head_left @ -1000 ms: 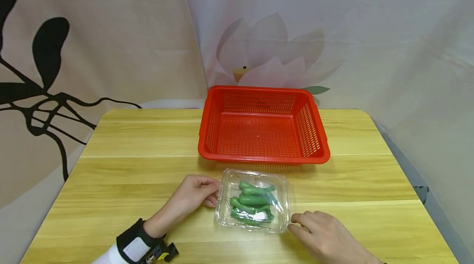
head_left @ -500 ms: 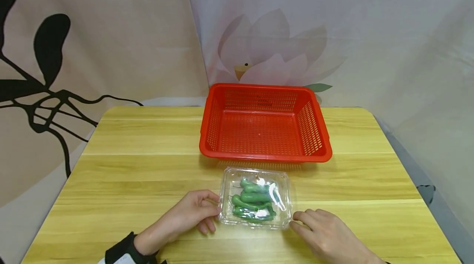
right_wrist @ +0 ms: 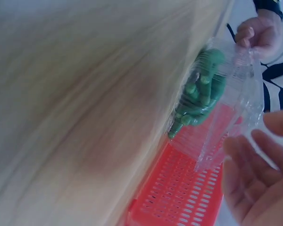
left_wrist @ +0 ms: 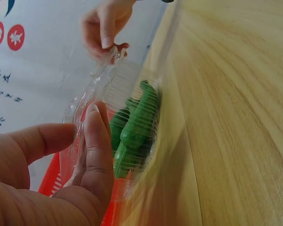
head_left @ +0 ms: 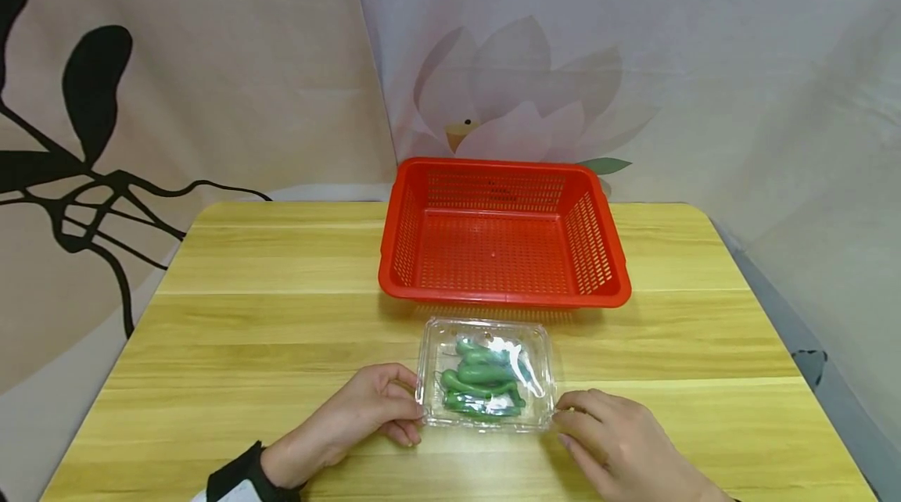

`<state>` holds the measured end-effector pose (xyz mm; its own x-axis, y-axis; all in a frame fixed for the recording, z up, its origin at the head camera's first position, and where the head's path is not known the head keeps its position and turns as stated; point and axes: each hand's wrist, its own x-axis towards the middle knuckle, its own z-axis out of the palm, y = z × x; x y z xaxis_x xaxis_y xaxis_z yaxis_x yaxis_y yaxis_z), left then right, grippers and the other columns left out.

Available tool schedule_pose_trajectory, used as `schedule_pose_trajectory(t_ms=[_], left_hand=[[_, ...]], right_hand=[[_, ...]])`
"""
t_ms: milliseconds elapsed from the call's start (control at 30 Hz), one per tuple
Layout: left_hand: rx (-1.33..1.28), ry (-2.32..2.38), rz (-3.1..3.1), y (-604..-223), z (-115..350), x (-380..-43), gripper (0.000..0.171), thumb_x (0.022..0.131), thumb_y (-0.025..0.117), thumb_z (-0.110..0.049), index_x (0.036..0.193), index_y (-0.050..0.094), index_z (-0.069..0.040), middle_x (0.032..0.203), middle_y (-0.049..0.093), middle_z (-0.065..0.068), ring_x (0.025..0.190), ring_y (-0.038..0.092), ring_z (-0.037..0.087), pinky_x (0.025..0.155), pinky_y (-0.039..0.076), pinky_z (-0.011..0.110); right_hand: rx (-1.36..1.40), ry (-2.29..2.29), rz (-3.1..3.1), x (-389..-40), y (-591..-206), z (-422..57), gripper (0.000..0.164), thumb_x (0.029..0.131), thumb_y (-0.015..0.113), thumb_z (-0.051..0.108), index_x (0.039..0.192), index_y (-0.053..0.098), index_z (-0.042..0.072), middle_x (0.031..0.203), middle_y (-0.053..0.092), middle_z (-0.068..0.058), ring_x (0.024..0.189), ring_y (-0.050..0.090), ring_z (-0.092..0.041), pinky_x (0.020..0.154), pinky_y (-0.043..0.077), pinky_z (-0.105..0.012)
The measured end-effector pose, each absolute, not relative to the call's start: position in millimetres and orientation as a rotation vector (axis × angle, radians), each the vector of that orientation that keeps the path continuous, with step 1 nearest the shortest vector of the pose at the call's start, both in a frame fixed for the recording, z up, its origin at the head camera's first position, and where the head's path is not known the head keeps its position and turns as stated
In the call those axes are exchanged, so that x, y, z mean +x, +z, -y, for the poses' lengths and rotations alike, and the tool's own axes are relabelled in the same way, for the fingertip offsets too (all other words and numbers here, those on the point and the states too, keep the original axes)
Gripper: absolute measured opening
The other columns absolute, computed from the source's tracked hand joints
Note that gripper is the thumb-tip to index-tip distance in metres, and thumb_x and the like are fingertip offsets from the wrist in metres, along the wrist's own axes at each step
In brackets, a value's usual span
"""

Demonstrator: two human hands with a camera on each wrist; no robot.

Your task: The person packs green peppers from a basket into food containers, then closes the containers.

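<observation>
A clear plastic clamshell box point(head_left: 429, 377) stands on the table with its lid down. Several green chili peppers point(head_left: 486, 375) lie inside it. My left hand point(head_left: 369, 408) is at the box's near left corner; in the left wrist view its thumb and fingers pinch the box's rim point(left_wrist: 80, 117). At the near right corner is my right hand point(head_left: 619, 439), thumb and fingertips about the rim there. In the right wrist view those fingers point(right_wrist: 247, 172) sit right by the box edge, with the peppers point(right_wrist: 203, 89) seen through the wall.
A red plastic basket point(head_left: 493, 302) with perforated walls stands just behind the box, nothing in it. Under everything is a wood-grain table point(head_left: 246, 314). A printed cloth point(head_left: 281, 80) hangs behind the table's far edge.
My left hand has slid along the box's left side toward the near corner and taken the rim. My right thumb has shifted at the near right corner. The box stays almost in place.
</observation>
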<state>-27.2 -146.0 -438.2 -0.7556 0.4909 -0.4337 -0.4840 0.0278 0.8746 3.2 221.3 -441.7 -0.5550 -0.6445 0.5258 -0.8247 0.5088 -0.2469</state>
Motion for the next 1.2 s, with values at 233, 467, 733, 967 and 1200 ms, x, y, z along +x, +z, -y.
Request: schedule_pose_trajectory(t_ms=[233, 467, 733, 967, 1200], left_hand=[[-0.007, 1.809, -1.602, -438.4, 143.8, -27.0, 0.038, 0.093, 0.072, 0.000, 0.123, 0.051, 0.012, 0.087, 0.074, 0.016, 0.068, 0.072, 0.018, 0.063, 0.064, 0.028], [-0.004, 1.810, -1.606, -438.0, 143.5, -26.5, 0.038, 0.093, 0.073, -0.001, 0.122, 0.052, 0.012, 0.087, 0.074, 0.017, 0.068, 0.072, 0.018, 0.063, 0.063, 0.028], [0.011, 1.824, -1.600, -437.9, 143.0, -25.4, 0.037, 0.093, 0.072, -0.001, 0.121, 0.052, 0.012, 0.087, 0.074, 0.017, 0.068, 0.072, 0.019, 0.063, 0.063, 0.028], [0.003, 1.834, -1.588, -438.3, 142.0, -24.3, 0.036, 0.093, 0.072, -0.001, 0.120, 0.052, 0.011, 0.087, 0.074, 0.016, 0.068, 0.072, 0.019, 0.064, 0.064, 0.029], [0.001, 1.834, -1.596, -438.5, 142.3, -24.3, 0.037, 0.093, 0.072, -0.001, 0.120, 0.052, 0.011, 0.086, 0.074, 0.015, 0.068, 0.072, 0.019, 0.064, 0.063, 0.028]], right_hand=[[0.792, 1.054, 2.623, 7.9, -438.8, -220.3, 0.019, 0.087, 0.083, 0.005, 0.098, 0.076, 0.019, 0.091, 0.071, 0.016, 0.075, 0.063, 0.001, 0.062, 0.054, -0.016], [0.489, 1.436, 2.905, 7.9, -435.2, -217.5, 0.003, 0.097, 0.076, 0.014, 0.097, 0.078, 0.016, 0.083, 0.072, 0.013, 0.070, 0.060, -0.002, 0.058, 0.055, -0.023], [0.387, 1.871, 2.992, 3.5, -436.3, -220.7, 0.012, 0.100, 0.069, 0.013, 0.097, 0.079, 0.008, 0.079, 0.072, -0.004, 0.067, 0.064, -0.014, 0.056, 0.055, -0.025], [0.326, 2.175, 2.992, 1.5, -435.9, -219.6, 0.022, 0.103, 0.064, 0.015, 0.094, 0.074, -0.002, 0.078, 0.071, -0.013, 0.063, 0.061, -0.010, 0.049, 0.052, -0.024], [0.291, 2.360, 2.945, 1.4, -438.8, -219.2, 0.026, 0.104, 0.061, 0.014, 0.094, 0.069, -0.009, 0.081, 0.071, -0.012, 0.062, 0.061, -0.009, 0.050, 0.050, -0.020]])
